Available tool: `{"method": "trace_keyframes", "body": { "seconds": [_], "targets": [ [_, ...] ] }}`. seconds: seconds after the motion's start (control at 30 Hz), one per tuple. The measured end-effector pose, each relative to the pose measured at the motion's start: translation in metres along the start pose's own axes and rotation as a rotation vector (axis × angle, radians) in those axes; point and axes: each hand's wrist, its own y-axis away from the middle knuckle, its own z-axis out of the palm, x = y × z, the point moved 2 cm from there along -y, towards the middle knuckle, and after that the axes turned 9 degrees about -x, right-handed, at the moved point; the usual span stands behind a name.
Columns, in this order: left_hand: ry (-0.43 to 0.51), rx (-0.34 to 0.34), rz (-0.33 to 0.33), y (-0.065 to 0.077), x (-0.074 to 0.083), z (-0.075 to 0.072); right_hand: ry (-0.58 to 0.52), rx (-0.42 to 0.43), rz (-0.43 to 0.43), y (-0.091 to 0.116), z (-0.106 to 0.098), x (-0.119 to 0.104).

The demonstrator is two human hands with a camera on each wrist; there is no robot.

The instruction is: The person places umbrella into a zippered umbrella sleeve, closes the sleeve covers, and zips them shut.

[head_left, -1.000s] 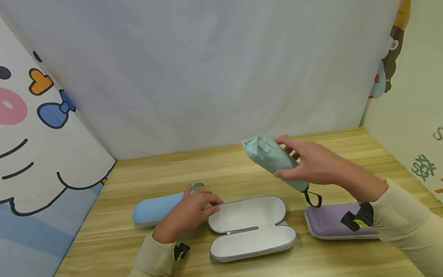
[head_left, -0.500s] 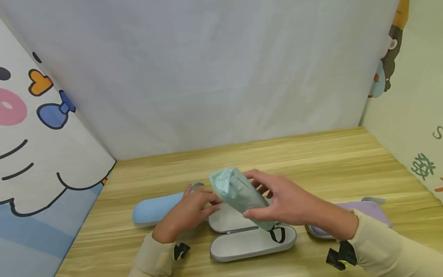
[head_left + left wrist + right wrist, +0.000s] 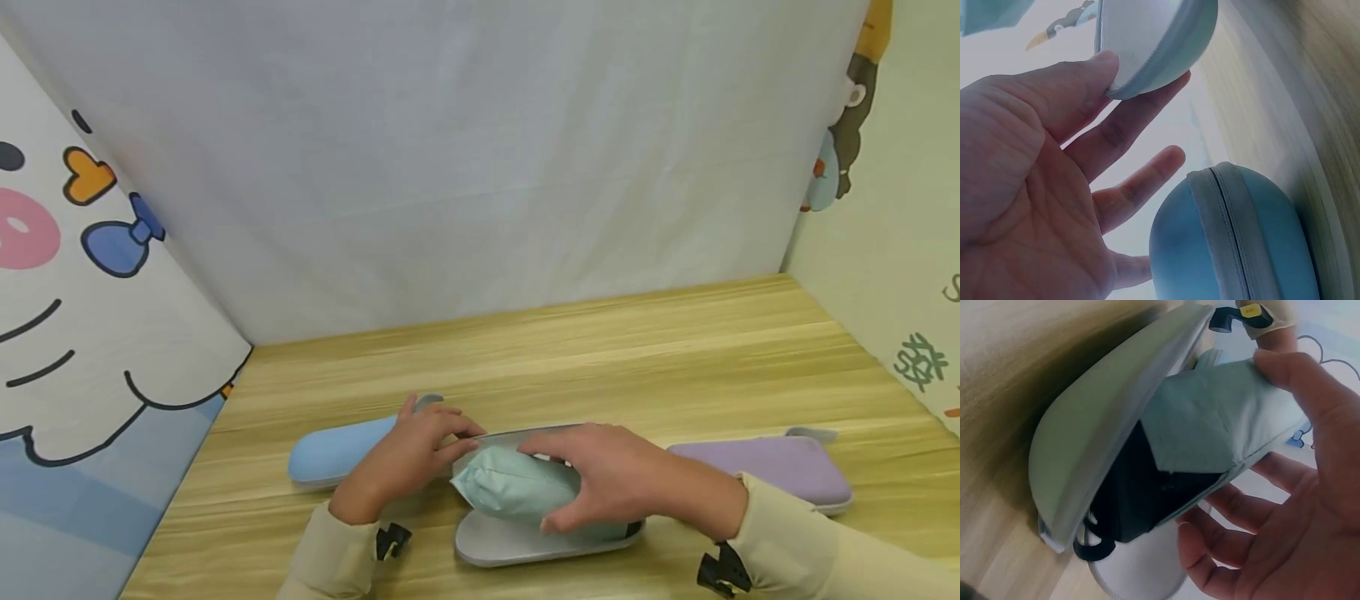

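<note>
My right hand (image 3: 615, 471) grips a folded umbrella (image 3: 506, 483) in a pale green sleeve, thumb on the near side and fingers on the far side. The umbrella lies low over the lower half of an open zip case (image 3: 487, 542), which has a grey lining and a pale green shell. At the umbrella's right end, the right wrist view shows a black handle (image 3: 1125, 500) and strap loop (image 3: 1094, 550) at the case rim. My left hand (image 3: 408, 462) pinches the left end of the raised lid (image 3: 1147, 50) between thumb and finger.
A closed blue case (image 3: 337, 450) lies left of the open one, partly behind my left hand. To the right, a closed purple case (image 3: 780, 467) rests on the wooden table (image 3: 525, 358). A white cloth (image 3: 450, 167) hangs behind, with printed side panels.
My right hand has carried the umbrella left and down from above the purple case to the open case, turning it flatter. The left hand has stayed at the lid.
</note>
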Motion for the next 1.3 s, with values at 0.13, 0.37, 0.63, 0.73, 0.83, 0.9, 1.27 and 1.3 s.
{"method": "trace_keyframes", "body": {
  "seconds": [0.13, 0.37, 0.63, 0.73, 0.83, 0.9, 1.27, 1.3],
  "targets": [
    [-0.006, 0.002, 0.000, -0.001, 0.000, 0.000, 0.127, -0.005, -0.027, -0.005, 0.006, -0.001],
    [-0.029, 0.004, -0.003, -0.001, 0.002, 0.000, 0.316, -0.068, 0.028, -0.014, 0.019, -0.006],
    [-0.088, 0.046, 0.026, -0.002, 0.002, 0.000, 0.340, -0.120, 0.044, -0.017, 0.022, -0.012],
    [-0.103, 0.066, 0.035, -0.003, 0.002, 0.000, 0.357, -0.151, 0.037, -0.016, 0.021, -0.013],
    [-0.100, 0.074, 0.039, -0.002, 0.002, 0.000, 0.381, -0.172, 0.025, -0.014, 0.020, -0.014],
    [-0.087, 0.068, 0.036, -0.002, 0.003, -0.001, 0.395, -0.174, 0.017, -0.012, 0.020, -0.014],
    [0.002, 0.033, 0.048, 0.000, 0.007, -0.005, 0.326, 0.211, -0.008, 0.000, -0.009, -0.009],
    [0.006, 0.032, 0.056, 0.000, 0.007, -0.006, 0.329, 0.225, 0.017, 0.002, -0.011, -0.006]
  ]
}}
